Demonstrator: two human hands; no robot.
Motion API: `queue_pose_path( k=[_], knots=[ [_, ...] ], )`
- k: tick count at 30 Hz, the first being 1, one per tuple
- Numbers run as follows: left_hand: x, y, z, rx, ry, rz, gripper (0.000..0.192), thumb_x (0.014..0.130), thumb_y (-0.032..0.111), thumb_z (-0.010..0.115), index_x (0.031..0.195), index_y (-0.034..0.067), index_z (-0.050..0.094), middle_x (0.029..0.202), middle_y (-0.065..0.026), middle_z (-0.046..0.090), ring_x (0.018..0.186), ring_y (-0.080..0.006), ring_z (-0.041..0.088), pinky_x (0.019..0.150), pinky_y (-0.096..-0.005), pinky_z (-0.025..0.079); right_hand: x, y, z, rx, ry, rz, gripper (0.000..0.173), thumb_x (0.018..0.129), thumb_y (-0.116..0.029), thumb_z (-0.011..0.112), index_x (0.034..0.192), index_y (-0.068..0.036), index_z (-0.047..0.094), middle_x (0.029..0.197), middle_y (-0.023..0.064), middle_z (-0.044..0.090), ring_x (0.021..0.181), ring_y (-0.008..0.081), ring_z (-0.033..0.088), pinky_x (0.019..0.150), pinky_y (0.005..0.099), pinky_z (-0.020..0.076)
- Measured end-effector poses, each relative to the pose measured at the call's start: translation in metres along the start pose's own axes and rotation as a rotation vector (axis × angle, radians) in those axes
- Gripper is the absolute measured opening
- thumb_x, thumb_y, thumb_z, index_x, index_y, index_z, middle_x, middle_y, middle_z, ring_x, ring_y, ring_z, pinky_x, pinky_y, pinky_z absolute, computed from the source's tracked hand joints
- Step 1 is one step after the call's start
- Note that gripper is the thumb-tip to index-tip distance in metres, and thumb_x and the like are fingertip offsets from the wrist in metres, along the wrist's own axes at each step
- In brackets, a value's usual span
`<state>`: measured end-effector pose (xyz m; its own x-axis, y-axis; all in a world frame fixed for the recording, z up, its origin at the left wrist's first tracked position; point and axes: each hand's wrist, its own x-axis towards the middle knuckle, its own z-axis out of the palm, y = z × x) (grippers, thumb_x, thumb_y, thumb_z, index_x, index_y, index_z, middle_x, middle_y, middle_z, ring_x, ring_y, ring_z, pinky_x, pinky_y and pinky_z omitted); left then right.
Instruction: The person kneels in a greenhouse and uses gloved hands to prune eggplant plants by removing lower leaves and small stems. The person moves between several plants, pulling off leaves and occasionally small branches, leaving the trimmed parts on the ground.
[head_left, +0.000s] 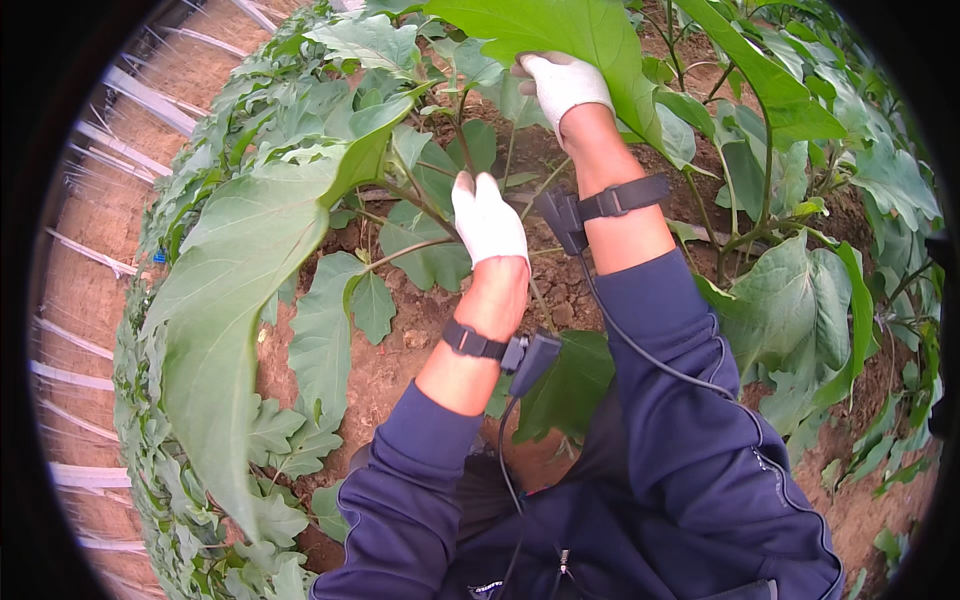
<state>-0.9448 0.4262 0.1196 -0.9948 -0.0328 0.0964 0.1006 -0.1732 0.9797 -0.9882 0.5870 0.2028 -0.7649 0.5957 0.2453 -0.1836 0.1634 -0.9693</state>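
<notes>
My left hand (489, 221), in a white glove with soiled fingertips, is among the stems of a leafy plant that looks like eggplant. A thick branching stem (420, 201) runs up to its side and passes out of sight behind it. Whether the fingers close around that stem is hidden. Farther ahead and to the right, my right hand (568, 86), gloved too, is beside a big bright green leaf (577, 34). Its fingers are curled, and their grip cannot be made out. A very large leaf (240, 240) arches down left of my left hand.
Brown soil (397, 375) shows between the plants. More broad-leaved plants (795, 300) stand close on the right, and a dense row (247, 180) runs along the left. Beyond it, pale strips (150, 97) cross bare ground. Cables (652, 360) run from black wrist-strapped devices (536, 360) along my sleeves.
</notes>
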Motion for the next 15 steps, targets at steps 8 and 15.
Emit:
queue_pose_path(
  k=[8, 15],
  knots=[
    [0.117, -0.024, 0.04, 0.284, 0.388, -0.014, 0.056, 0.099, 0.014, 0.051, 0.151, -0.005, 0.042, 0.143, -0.0246, 0.057, 0.119, -0.0354, 0.061, 0.103, -0.0374, 0.045, 0.001, -0.001, -0.014, 0.113, -0.221, 0.072, 0.039, 0.102, -0.032, 0.061, 0.128, -0.005, 0.071, 0.12, 0.0066, 0.076, 0.103, 0.0168, 0.069, 0.091, 0.0329, 0.05],
    [0.153, -0.061, 0.039, 0.359, 0.221, 0.201, 0.067, 0.09, 0.009, 0.063, 0.152, 0.001, 0.041, 0.143, -0.0229, 0.06, 0.119, -0.0289, 0.065, 0.104, -0.0359, 0.048, -0.002, 0.008, -0.008, 0.045, -0.426, 0.121, 0.039, 0.102, -0.033, 0.06, 0.128, -0.007, 0.071, 0.121, 0.0058, 0.075, 0.106, 0.0176, 0.069, 0.094, 0.0344, 0.0499]
  ],
)
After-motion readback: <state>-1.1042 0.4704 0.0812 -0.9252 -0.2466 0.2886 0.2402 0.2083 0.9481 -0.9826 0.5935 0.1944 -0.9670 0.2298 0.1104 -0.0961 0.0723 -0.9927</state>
